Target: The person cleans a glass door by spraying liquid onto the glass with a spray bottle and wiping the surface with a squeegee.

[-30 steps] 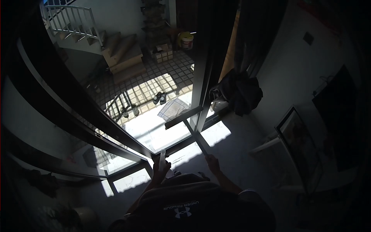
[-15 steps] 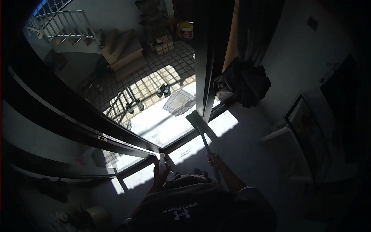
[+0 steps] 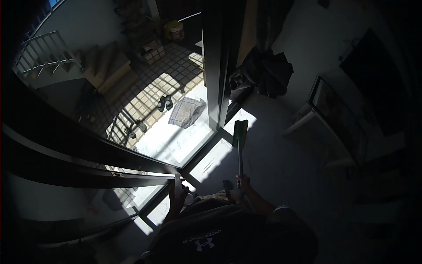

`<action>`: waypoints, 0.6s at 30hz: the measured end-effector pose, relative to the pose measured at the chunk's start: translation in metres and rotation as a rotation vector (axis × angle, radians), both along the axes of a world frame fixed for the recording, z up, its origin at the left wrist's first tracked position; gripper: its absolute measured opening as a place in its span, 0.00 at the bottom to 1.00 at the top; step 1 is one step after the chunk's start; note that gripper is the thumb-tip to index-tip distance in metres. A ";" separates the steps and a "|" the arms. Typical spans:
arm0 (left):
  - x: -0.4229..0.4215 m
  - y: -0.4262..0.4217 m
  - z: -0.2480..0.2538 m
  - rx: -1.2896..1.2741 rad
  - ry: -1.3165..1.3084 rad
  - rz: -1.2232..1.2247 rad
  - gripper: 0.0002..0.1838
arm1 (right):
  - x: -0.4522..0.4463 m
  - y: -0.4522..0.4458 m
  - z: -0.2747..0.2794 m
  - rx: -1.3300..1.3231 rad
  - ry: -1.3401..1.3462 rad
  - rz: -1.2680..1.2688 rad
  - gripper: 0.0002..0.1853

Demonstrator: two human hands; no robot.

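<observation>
My right hand (image 3: pixel 244 182) is closed round the grey handle of a squeegee (image 3: pixel 240 134), whose green-lit head points away from me above the shaded floor. My left hand (image 3: pixel 178 197) is wrapped around a white bottle (image 3: pixel 177 182), held upright near the edge of the sliding glass door (image 3: pixel 145 178). The bottle's lower part is partly hidden by my fingers. Beyond the doorway a grey cloth (image 3: pixel 187 112) lies on the sunlit floor.
Outside are dark slippers (image 3: pixel 165 103), another pair of shoes (image 3: pixel 136 128), wooden stairs (image 3: pixel 105 66) with a white railing (image 3: pixel 46 50) and a bucket (image 3: pixel 176 31). A bundled dark curtain (image 3: pixel 266 72) hangs beside the door frame. A framed picture (image 3: pixel 336 116) leans at the right.
The squeegee has swung from the doorway to the right, and its head has turned from crosswise to lengthwise. The view has turned rightwards. Both hands keep their holds.
</observation>
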State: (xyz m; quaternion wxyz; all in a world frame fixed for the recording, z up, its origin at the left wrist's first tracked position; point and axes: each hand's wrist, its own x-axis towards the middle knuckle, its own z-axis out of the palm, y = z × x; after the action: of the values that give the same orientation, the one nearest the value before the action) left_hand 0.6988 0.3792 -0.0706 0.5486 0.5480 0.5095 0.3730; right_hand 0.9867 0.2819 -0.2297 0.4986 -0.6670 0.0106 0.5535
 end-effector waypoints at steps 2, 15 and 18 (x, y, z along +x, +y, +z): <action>-0.020 0.001 -0.001 -0.021 0.089 -0.066 0.23 | -0.011 0.005 0.001 0.045 0.000 -0.031 0.07; -0.098 -0.008 -0.018 0.166 0.452 -0.434 0.40 | -0.081 0.089 -0.035 0.305 -0.068 -0.154 0.07; -0.112 -0.009 -0.028 0.056 0.701 -0.361 0.39 | -0.084 0.083 -0.035 0.308 -0.125 -0.126 0.08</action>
State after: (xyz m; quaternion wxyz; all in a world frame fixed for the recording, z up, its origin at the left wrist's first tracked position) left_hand 0.5870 0.3704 -0.0983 0.3829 0.7377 0.5510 0.0746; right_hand 0.9026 0.3653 -0.2651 0.6283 -0.6139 -0.0632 0.4737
